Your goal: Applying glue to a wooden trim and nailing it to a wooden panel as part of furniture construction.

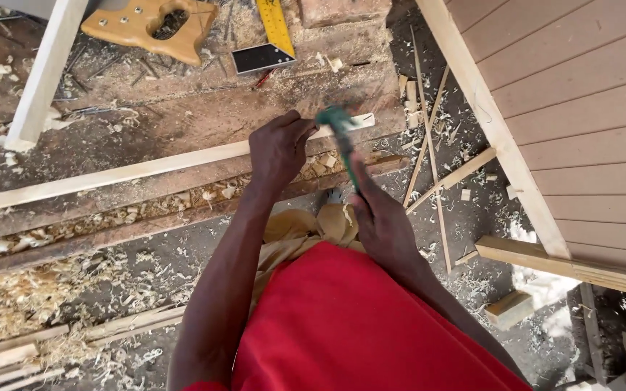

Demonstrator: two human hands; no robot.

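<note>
My left hand (278,148) rests closed on a long pale wooden strip (132,172) that lies across a worn workbench (182,119); its fingers pinch something too small to make out. My right hand (382,217) grips the green handle of a hammer (343,141), whose blurred head hangs just right of the left hand's fingers, above the strip's end. My red shirt fills the lower middle of the view.
A handsaw with a wooden handle (150,25), a yellow ruler (275,25) and a black square (262,56) lie at the bench's far side. A white post (41,72) stands at the left. A slatted wooden panel (581,123) is at the right. Shavings and offcuts cover the floor.
</note>
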